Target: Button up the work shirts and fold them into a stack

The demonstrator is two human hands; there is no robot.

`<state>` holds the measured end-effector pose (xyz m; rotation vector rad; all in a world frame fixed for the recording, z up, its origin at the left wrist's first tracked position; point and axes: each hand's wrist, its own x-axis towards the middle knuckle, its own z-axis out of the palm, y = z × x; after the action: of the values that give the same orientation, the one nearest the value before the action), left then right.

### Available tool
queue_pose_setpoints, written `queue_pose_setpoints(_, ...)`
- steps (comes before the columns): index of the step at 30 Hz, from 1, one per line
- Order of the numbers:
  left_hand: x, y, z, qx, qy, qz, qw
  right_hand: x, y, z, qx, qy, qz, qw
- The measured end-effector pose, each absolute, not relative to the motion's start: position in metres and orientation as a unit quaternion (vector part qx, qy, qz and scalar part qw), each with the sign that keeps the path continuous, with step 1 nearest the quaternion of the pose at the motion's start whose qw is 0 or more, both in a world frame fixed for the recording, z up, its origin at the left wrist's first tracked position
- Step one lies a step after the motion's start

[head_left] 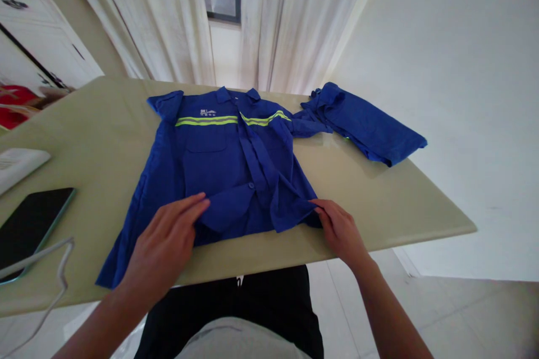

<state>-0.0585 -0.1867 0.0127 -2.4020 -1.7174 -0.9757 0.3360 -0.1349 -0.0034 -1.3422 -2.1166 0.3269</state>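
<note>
A blue work shirt (210, 162) with a yellow-grey reflective stripe lies front up, collar away from me. Its button front is partly parted, and the bottom hem is raised and creased. My left hand (168, 235) rests over the shirt's lower left part, fingers stretched out, tips at the turned-up hem; its thumb is hidden. At the lower right corner, my right hand (339, 230) pinches the hem between thumb and fingers. The shirt's left side spreads past my left wrist toward the table's front edge.
The table (421, 213) has a pale green cover. A folded blue garment (370, 123) lies at the back right, touching the shirt's sleeve. On the left are a phone (31, 224), a white cable (63, 275) and a white device (21, 165). Curtains (177, 17) hang behind.
</note>
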Motion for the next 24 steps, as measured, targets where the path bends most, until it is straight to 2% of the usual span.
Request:
queue_pose_setpoints(3, -0.023, -0.202, 0.011, -0.872, -0.420, -0.246, 0.057, 0.332, -0.139, -0.003, -0.540, -0.760, 0.146, 0.331)
queue_pose_setpoints(6, 0.007, -0.205, 0.007, -0.885, -0.411, -0.200, 0.089, 0.330, -0.143, -0.002, -0.561, -0.732, 0.140, 0.360)
queue_pose_setpoints(9, 0.019, -0.199, 0.006, -0.861, -0.441, -0.228, 0.105, 0.333, -0.148, 0.000, -0.589, -0.679, 0.107, 0.424)
queue_pose_setpoints(11, 0.020, -0.195, 0.008, -0.832, -0.468, -0.278, 0.106, 0.335, -0.155, 0.004, -0.578, -0.685, 0.108, 0.430)
queue_pose_setpoints(14, 0.023, -0.193, 0.010, -0.795, -0.506, -0.324, 0.088, 0.333, -0.167, 0.011, -0.525, -0.772, 0.106, 0.343)
queue_pose_setpoints(18, 0.035, -0.197, 0.002, -0.839, -0.467, -0.276, 0.041, 0.310, -0.180, 0.018, -0.449, -0.867, 0.062, 0.207)
queue_pose_setpoints(21, 0.039, -0.201, -0.005, -0.846, -0.463, -0.262, 0.028, 0.288, -0.182, 0.015, -0.394, -0.900, 0.064, 0.173)
queue_pose_setpoints(24, 0.035, -0.202, -0.005, -0.842, -0.476, -0.251, 0.033, 0.277, -0.180, 0.010, -0.385, -0.898, 0.078, 0.196)
